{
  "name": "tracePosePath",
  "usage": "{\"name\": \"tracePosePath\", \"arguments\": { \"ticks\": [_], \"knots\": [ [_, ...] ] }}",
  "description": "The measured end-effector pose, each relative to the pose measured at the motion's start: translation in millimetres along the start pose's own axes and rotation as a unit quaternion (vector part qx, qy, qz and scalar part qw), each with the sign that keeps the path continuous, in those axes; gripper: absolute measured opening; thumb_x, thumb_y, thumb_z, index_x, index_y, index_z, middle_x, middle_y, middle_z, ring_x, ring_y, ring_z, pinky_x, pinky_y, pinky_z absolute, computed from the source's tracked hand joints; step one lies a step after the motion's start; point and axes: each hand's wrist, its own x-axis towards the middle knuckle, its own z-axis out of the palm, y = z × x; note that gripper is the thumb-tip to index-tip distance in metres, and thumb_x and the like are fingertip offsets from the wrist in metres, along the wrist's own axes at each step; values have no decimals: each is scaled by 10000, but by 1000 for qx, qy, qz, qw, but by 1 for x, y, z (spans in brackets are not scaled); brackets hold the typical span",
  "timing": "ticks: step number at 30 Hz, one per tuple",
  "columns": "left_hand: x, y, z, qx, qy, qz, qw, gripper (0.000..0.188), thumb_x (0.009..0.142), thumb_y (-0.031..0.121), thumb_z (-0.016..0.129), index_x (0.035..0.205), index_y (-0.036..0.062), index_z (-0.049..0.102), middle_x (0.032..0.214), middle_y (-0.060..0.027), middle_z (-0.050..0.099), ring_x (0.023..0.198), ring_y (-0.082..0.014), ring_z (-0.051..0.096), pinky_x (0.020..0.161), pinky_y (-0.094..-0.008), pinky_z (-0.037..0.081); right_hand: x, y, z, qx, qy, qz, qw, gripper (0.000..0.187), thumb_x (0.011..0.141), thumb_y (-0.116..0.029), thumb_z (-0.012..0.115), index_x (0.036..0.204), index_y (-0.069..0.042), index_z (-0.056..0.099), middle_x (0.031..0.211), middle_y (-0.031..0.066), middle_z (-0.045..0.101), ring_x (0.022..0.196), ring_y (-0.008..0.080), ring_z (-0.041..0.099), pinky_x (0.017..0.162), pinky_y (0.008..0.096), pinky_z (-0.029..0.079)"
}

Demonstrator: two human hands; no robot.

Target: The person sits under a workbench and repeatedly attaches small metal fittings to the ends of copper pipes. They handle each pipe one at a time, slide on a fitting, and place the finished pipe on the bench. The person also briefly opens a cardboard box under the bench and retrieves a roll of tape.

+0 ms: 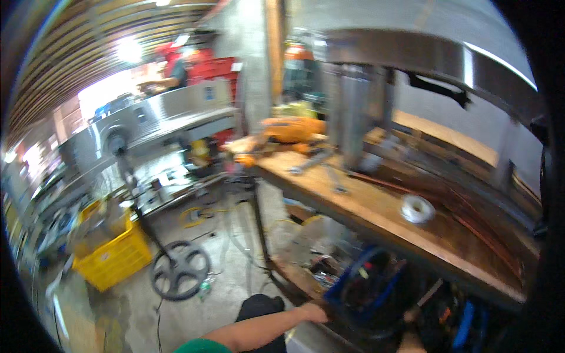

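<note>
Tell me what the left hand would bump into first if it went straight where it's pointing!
Probably the blue bin: the left hand points right, toward its near side. It's dark and blurry there, so I can't tell whether they're already touching.

The left forearm, in a green sleeve, slants rightward; the left hand's fingers fade into shadow. The right hand, lower right, is dim and blurred.
</note>
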Motion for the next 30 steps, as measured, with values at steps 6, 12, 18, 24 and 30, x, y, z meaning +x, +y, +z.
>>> {"name": "tracePosePath", "arguments": {
  "ticks": [6,12,18,24,30],
  "knots": [
    [-19,22,-44,11,-59,-70,996,426,901,366,445,1070,56,683,1083,-160,666,1039,-326,623,885,-448,484,41,42,-2,149,106,75,980,243,866,-279,592,944,-54,637,882,140,630,785,268,626,685,359,504],
    [-45,20,-39,-10,-56,-130,990,430,876,388,500,1055,48,694,1048,-172,677,1013,-338,634,878,-448,490,24,-54,-39,92,79,8,993,222,824,-121,675,1012,-12,630,934,160,650,894,295,623,816,383,500],
    [-31,18,-42,-12,-40,-99,994,422,872,386,504,1020,43,701,1017,-170,682,987,-334,639,861,-440,498,19,-57,-62,97,112,19,989,269,839,-135,675,1070,-10,617,961,149,656,887,282,618,814,378,495],
    [-35,18,-39,-32,10,-104,994,383,847,346,525,962,31,709,1005,-174,682,980,-332,640,848,-442,499,14,-72,-65,121,80,24,989,295,870,-146,649,1129,-14,596,980,135,655,867,263,610,793,366,490],
    [-18,1,-21,-24,-6,-108,994,380,807,265,538,1090,37,652,984,-180,681,984,-326,641,844,-436,503,-3,-90,-73,179,46,6,983,322,900,-157,622,1187,-18,576,1000,120,654,846,245,601,773,353,486]
  ]
}}
